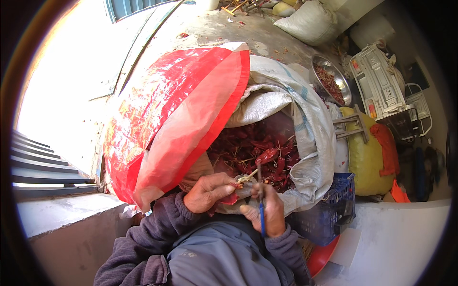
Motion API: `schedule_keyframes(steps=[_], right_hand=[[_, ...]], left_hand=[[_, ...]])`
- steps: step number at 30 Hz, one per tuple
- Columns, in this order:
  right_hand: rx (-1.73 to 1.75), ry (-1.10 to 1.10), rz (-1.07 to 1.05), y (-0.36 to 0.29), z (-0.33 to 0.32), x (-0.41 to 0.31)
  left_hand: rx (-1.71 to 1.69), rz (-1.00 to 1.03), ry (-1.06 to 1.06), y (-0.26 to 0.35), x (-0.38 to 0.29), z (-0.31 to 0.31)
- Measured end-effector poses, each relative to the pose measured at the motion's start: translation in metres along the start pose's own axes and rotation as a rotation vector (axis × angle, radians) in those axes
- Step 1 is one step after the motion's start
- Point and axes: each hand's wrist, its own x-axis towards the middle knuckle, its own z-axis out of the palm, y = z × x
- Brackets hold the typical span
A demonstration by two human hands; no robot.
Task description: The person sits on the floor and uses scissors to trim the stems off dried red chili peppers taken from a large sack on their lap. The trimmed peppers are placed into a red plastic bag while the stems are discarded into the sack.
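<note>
My left hand (208, 192) pinches a dried red chili pepper (230, 198) with a pale stem, just above my lap. Close on its right, my right hand (266, 211) grips scissors (262, 214) with blue handles, their blades pointing away from me beside the stem. Beyond both hands lies an open white woven sack (315, 143) with its rim rolled down, filled with dried red chilies (250, 146) on pale stems. A red and clear plastic bag (171, 118) stands against the sack's left side.
A blue plastic crate (315, 218) and a red basin (323, 255) are at my right. Farther off are a steel bowl (345, 89) holding stems or chili pieces, a wooden stool (357, 125), a yellow sack (372, 164) and a white sack (307, 23). A low wall (71, 214) runs at left.
</note>
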Motion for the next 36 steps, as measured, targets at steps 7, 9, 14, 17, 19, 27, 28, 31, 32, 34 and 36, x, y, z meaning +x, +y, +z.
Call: schedule_keyframes(steps=[7, 9, 14, 17, 19, 27, 28, 31, 32, 34, 36], right_hand=[[-0.137, 0.004, -0.083, 0.011, 0.007, -0.015], [-0.160, -0.033, -0.056, 0.012, 0.007, -0.019], [-0.159, -0.035, -0.065, 0.014, 0.011, -0.026], [-0.173, -0.053, -0.073, 0.016, 0.012, -0.026], [-0.175, -0.085, -0.052, 0.018, 0.012, -0.027], [-0.133, -0.150, -0.006, 0.021, 0.012, -0.031], [-0.113, -0.147, 0.002, 0.021, 0.012, -0.031], [-0.106, -0.178, 0.033, 0.019, 0.012, -0.030], [-0.126, -0.186, 0.024, 0.018, 0.013, -0.029], [-0.141, -0.204, 0.038, 0.015, 0.013, -0.029], [-0.136, -0.180, 0.013, 0.011, 0.014, -0.028]], left_hand=[[-0.087, -0.058, 0.085, 0.003, -0.001, 0.003], [-0.120, -0.100, 0.124, 0.002, -0.002, 0.002], [-0.185, -0.030, 0.053, -0.001, 0.002, -0.002], [-0.229, -0.068, 0.047, 0.000, 0.004, -0.002], [-0.252, -0.078, 0.080, 0.001, 0.004, 0.000], [-0.242, -0.167, 0.070, 0.005, 0.001, -0.004], [-0.229, -0.178, 0.073, 0.004, 0.002, -0.004], [-0.206, -0.110, 0.097, 0.000, 0.004, -0.002], [-0.233, -0.034, 0.111, 0.000, 0.005, -0.001], [-0.233, 0.015, 0.173, 0.000, 0.004, 0.000], [-0.211, -0.009, 0.142, 0.002, 0.002, 0.000]])
